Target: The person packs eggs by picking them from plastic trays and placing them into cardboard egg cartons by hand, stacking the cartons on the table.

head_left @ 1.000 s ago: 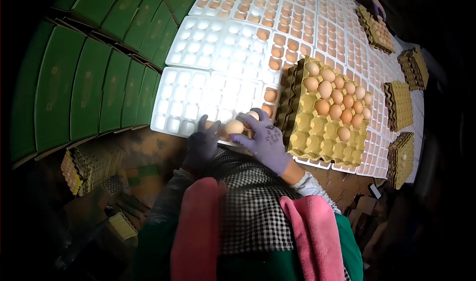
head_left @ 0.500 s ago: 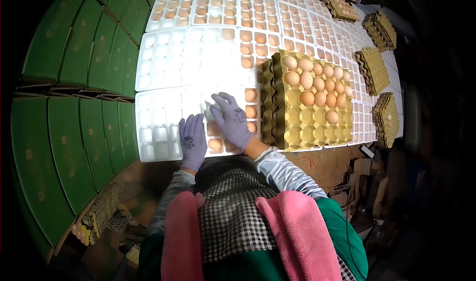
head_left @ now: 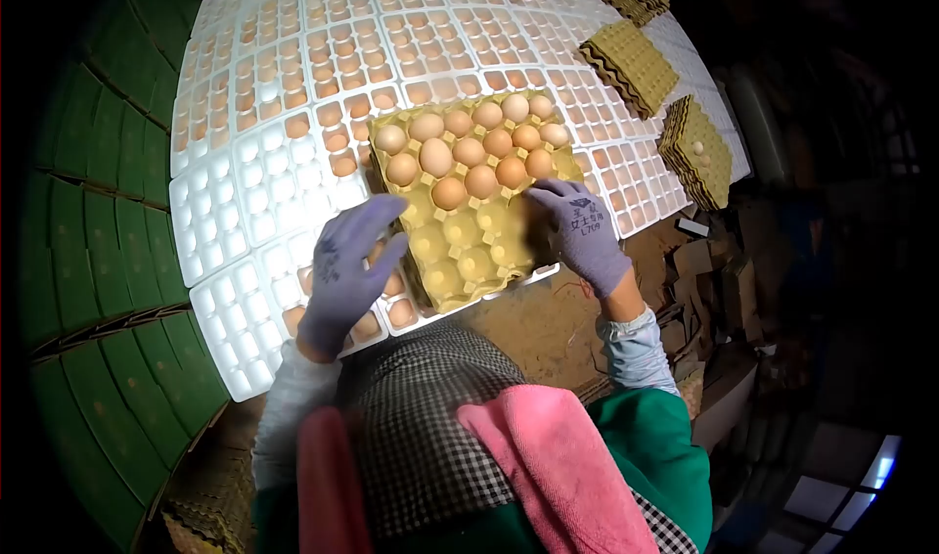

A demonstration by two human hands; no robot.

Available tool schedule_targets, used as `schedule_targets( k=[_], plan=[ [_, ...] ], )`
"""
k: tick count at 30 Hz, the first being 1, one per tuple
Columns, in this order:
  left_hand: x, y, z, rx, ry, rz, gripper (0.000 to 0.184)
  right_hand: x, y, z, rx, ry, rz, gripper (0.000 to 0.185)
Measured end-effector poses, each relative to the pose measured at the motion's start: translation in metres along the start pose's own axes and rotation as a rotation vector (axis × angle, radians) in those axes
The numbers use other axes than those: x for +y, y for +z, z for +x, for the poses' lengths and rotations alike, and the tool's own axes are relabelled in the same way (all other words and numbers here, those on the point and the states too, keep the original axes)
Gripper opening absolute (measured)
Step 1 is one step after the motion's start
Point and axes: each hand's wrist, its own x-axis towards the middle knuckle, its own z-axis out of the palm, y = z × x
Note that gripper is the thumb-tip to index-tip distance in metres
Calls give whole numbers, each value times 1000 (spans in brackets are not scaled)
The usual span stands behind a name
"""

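Note:
Brown eggs fill the upper rows of a yellow egg tray [head_left: 443, 278], which lies on a stack over white foam trays. Its lower cups show no eggs. My left hand [head_left: 349, 265], in a purple glove, is beside the tray's left edge with thumb and fingers apart, above a foam tray holding a few eggs [head_left: 402, 311]. At the tray's right side is my right hand [head_left: 585, 231], also gloved; its fingertips curl over the shadowed, blurred edge of the tray, and what they hold, if anything, cannot be made out.
White foam trays [head_left: 235, 344] cover the table, many with eggs. More yellow tray stacks [head_left: 631, 65] stand toward the far right, one [head_left: 696, 153] near the right edge. Green boxes [head_left: 108, 378] line the left. Cardboard [head_left: 738, 290] lies on the floor at right.
The view has swung right. My hands have gone from the foam trays to either side of the yellow tray. The lone egg in its lower rows no longer shows.

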Motion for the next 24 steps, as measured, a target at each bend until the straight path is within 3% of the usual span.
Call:
schedule_targets(
  k=[2,5,7,9,10,11,12,13,14,15,17,21,23,24],
  plan=[
    [15,36,38,-186,138,226,43,28,6,-6,-212,0,314,39],
    [12,68,60,-347,35,435,44,50,21,-11,-157,-73,405,42],
    [6,61,52,-277,35,343,38,54,15,-21,-203,482,1080,38],
    [8,57,47,88,-455,-450,32,70,17,-13,101,694,1615,34],
    [13,59,53,335,-474,-808,28,70,13,-7,197,667,1963,32],
    [17,57,59,351,-533,-1035,29,75,16,3,16,575,1749,31],
    [25,54,71,127,-564,-752,29,81,18,13,-131,460,1524,29],
    [33,56,82,-86,-578,-469,30,76,14,28,-209,200,1075,29],
    [45,69,90,-227,-390,-104,33,70,10,43,-181,-37,625,29],
    [48,88,88,-231,-138,318,40,65,20,47,-144,-243,377,33],
    [50,112,86,-298,-161,581,45,65,47,45,-266,-325,173,40],
    [45,98,72,-252,-275,358,52,80,24,35,-267,-239,347,41],
    [36,78,52,163,-435,-347,46,100,13,22,-218,455,1253,41],
    [25,62,43,317,-556,-659,45,109,7,20,-168,480,1439,39]
  ],
)
